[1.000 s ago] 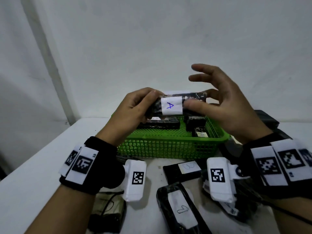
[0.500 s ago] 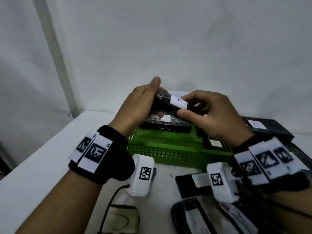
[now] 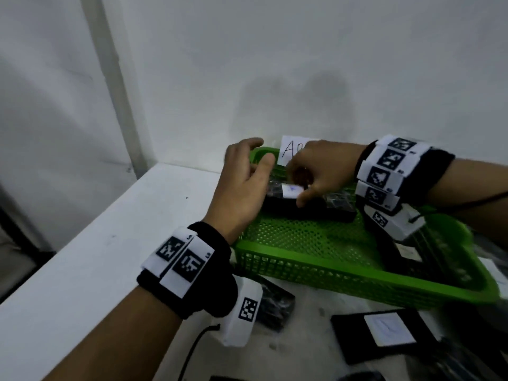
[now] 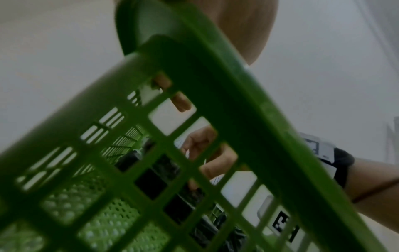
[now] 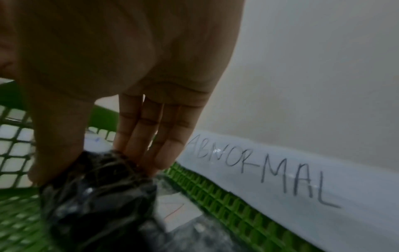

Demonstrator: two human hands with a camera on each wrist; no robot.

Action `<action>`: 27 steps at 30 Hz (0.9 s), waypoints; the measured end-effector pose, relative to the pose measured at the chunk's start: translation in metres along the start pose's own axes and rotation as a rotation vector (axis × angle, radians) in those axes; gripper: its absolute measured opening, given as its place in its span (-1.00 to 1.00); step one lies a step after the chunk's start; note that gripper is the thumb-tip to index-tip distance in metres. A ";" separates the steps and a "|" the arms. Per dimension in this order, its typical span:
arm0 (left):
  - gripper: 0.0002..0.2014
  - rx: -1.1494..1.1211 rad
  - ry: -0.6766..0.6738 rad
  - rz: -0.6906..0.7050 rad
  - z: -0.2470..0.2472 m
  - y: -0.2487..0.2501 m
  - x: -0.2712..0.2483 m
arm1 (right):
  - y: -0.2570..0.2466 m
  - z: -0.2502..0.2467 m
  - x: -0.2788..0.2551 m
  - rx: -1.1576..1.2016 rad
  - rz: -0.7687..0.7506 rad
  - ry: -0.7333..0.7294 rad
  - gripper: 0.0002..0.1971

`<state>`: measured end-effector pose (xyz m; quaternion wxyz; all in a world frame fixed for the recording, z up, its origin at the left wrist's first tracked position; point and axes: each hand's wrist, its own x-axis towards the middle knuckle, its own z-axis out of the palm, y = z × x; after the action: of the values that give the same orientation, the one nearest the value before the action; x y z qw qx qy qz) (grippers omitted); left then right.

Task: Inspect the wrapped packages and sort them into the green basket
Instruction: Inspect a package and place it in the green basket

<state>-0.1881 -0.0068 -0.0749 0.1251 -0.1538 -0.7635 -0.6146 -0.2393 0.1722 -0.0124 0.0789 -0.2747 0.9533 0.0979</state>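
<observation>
A green basket (image 3: 357, 281) stands on the white table against the wall. My right hand (image 3: 299, 185) reaches into its far left part, where thumb and fingers pinch a black wrapped package (image 3: 275, 188) with a white label. In the right wrist view that package (image 5: 97, 196) sits low in the basket (image 5: 215, 192) between thumb and fingertips (image 5: 151, 163). It lies on top of another black package (image 3: 316, 213). My left hand (image 3: 261, 152) hovers just left of it with fingers relaxed, holding nothing. The left wrist view is mostly filled by the basket wall (image 4: 215, 85).
A paper sign (image 3: 291, 152) reading ABNORMAL (image 5: 280, 179) stands behind the basket at the wall. More black labelled packages lie in the basket's right part (image 3: 398, 251) and on the table in front (image 3: 384, 334), (image 3: 275, 306). The table's edge runs along the left.
The labelled package, held up by both hands over the basket, has come down into the basket's far left part. My left hand has let go of it; my right hand still holds it.
</observation>
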 end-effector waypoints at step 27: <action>-0.79 -0.033 0.104 0.072 -0.046 0.036 -0.033 | -0.060 -0.050 -0.068 0.153 0.138 0.288 -0.59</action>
<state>-0.1439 -0.0469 -0.0452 0.1841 -0.1510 -0.7397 -0.6294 -0.1547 0.1457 0.0417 -0.0445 -0.2127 0.9760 -0.0102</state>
